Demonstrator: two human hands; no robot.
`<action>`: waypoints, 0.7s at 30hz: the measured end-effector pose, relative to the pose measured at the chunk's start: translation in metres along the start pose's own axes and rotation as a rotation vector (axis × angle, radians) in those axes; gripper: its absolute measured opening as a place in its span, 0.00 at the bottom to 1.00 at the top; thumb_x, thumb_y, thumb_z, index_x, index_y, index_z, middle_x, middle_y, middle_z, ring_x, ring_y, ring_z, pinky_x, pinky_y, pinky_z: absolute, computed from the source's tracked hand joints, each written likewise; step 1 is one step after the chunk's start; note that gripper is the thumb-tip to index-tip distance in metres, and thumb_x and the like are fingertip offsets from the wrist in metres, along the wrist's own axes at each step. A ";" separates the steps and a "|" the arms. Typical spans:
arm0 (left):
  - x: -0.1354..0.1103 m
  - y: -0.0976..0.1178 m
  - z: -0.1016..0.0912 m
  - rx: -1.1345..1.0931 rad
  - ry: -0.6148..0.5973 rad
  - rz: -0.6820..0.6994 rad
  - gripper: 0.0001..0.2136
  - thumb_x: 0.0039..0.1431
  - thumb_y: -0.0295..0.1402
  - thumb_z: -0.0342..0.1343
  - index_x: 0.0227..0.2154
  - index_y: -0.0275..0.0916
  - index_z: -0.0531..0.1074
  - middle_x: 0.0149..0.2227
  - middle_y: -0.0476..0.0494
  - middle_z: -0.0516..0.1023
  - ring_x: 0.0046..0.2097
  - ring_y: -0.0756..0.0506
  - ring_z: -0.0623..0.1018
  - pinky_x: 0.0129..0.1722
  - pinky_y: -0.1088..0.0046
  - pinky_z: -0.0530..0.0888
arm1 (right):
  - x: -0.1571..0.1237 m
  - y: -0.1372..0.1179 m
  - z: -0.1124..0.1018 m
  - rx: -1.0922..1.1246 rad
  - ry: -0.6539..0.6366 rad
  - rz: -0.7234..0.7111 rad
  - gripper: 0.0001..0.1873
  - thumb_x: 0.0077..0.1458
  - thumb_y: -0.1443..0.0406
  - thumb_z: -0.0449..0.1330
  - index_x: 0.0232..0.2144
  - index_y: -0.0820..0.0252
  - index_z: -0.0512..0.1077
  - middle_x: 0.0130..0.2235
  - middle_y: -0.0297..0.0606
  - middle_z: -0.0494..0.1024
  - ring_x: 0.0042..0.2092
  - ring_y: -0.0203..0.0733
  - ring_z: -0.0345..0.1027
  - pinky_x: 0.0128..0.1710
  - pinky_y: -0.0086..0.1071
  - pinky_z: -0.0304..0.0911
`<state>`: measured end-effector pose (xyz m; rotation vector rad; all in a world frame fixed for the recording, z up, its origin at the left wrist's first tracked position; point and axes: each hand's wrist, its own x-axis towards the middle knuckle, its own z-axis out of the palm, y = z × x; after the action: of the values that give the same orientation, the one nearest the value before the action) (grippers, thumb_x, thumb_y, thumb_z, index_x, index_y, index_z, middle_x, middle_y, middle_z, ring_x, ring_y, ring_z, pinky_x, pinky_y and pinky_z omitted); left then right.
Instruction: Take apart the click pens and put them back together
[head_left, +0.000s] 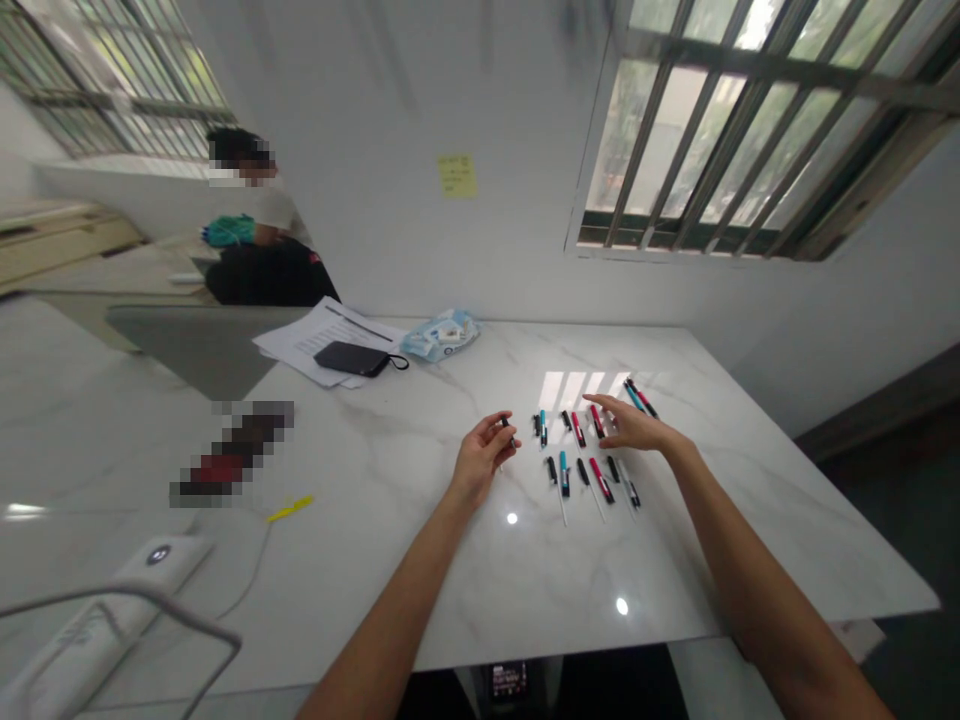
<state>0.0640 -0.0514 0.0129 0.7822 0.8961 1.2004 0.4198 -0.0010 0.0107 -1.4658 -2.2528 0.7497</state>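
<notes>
On the white marble-patterned table (420,430), the fingers of the left hand (478,460) cover part of a small black cylindrical piece (508,432); whatever lies directly beneath the right hand (631,425) cannot be told. Coarse blocks blot out a red-and-dark object (221,468) on the table's left part and the head of a seated person (274,215) beyond it. Writing on the square yellow paper note (457,176) above the table's far edge is illegibly small. The long white plastic box (97,630) at the table's near left is cut off below.
</notes>
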 end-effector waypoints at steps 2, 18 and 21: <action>-0.001 -0.001 0.001 0.021 -0.009 0.004 0.31 0.43 0.45 0.81 0.50 0.40 0.80 0.38 0.50 0.80 0.36 0.51 0.82 0.40 0.75 0.77 | 0.004 0.005 0.000 0.006 -0.002 0.035 0.47 0.48 0.69 0.74 0.71 0.49 0.71 0.70 0.50 0.74 0.67 0.59 0.73 0.62 0.51 0.74; -0.001 -0.016 0.001 0.105 -0.116 -0.032 0.34 0.41 0.47 0.83 0.49 0.36 0.80 0.38 0.42 0.87 0.39 0.46 0.84 0.42 0.69 0.80 | -0.009 -0.148 0.077 0.167 0.121 -0.374 0.51 0.58 0.68 0.75 0.76 0.35 0.60 0.74 0.41 0.68 0.75 0.53 0.62 0.74 0.55 0.62; 0.001 -0.015 -0.003 0.095 -0.079 -0.032 0.34 0.40 0.48 0.83 0.48 0.35 0.81 0.39 0.39 0.88 0.39 0.45 0.85 0.44 0.68 0.80 | -0.004 -0.122 0.066 0.165 0.206 -0.302 0.50 0.56 0.63 0.77 0.75 0.40 0.62 0.75 0.44 0.67 0.74 0.56 0.64 0.70 0.52 0.67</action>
<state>0.0677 -0.0527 -0.0016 0.8827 0.9028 1.0981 0.2956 -0.0599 0.0316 -1.0445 -2.1318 0.6403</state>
